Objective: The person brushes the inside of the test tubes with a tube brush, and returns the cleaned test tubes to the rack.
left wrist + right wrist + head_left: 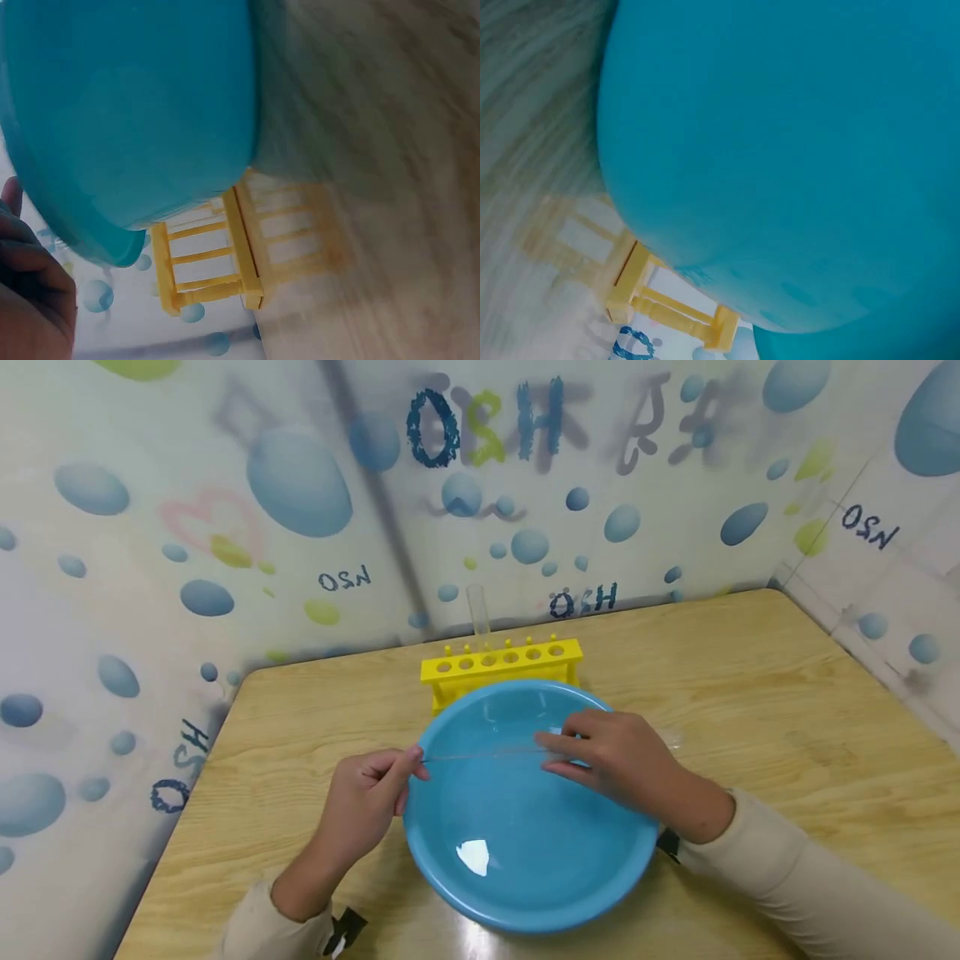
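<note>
Over the blue basin (525,852), a thin, pale, see-through stick (472,755) stretches level between the two hands. My left hand (375,793) pinches its left end between thumb and fingers at the basin's left rim. My right hand (611,760) holds the other end with fingers and thumb, above the right part of the basin; those fingers partly cover it. I cannot tell exactly what kind of stick it is. Part of the left hand (34,277) shows beside the basin's rim in the left wrist view. The right wrist view shows only the basin's outer wall (780,150), without the hand.
Behind the basin stands a yellow test tube rack (502,664) with one clear test tube (478,610) upright at it. A clear glassy piece (672,739) shows past the right hand. The wooden table (787,718) meets a patterned wall (300,593) at the back.
</note>
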`<state>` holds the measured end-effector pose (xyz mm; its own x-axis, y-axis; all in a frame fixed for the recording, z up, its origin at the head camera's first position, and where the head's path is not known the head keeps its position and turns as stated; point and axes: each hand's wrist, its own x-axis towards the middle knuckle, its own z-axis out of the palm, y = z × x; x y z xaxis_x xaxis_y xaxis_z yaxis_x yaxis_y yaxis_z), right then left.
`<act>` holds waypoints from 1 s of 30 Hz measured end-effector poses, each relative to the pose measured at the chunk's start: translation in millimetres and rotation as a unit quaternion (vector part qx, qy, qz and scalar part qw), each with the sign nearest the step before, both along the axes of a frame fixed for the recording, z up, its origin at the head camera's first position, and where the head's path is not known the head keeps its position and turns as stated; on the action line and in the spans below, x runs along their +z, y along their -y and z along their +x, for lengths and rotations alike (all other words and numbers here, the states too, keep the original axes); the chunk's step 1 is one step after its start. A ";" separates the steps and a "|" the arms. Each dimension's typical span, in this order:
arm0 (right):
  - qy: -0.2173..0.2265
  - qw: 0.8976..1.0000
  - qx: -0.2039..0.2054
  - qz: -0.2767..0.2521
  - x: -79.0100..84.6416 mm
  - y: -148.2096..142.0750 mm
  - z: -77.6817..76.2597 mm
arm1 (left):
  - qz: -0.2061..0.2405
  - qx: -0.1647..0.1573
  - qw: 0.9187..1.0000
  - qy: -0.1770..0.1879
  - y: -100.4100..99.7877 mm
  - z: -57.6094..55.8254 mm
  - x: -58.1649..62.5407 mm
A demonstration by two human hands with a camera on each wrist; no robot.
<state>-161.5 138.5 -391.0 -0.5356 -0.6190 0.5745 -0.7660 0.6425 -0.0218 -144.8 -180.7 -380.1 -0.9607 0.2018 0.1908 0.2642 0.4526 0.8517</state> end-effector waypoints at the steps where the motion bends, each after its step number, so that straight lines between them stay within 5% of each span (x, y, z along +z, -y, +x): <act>1: 0.006 1.000 0.002 0.001 -0.6 0.4 0.0 | 0.000 -0.010 1.000 -0.018 -0.5 0.1 -2.5; 7: 0.023 1.000 0.007 0.010 -2.9 1.9 -0.5 | 0.018 -0.074 0.989 -0.126 -0.5 -2.5 -15.7; 11: 0.027 0.999 0.013 0.012 -3.5 2.1 -0.6 | 0.031 -0.118 0.980 -0.156 -0.2 -5.4 -22.4; 18: 0.034 0.999 0.010 0.014 -5.2 2.1 -0.9 | -0.003 -0.135 0.973 -0.185 -1.4 -8.1 -25.0; 27: 0.048 0.999 0.015 0.010 -5.6 3.1 -1.3 | -0.086 -0.158 0.940 -0.290 -8.2 -11.5 -22.5; 30: 0.051 0.999 0.014 0.009 -5.4 3.6 -1.9 | -0.100 -0.160 0.939 -0.287 -8.8 -12.6 -23.6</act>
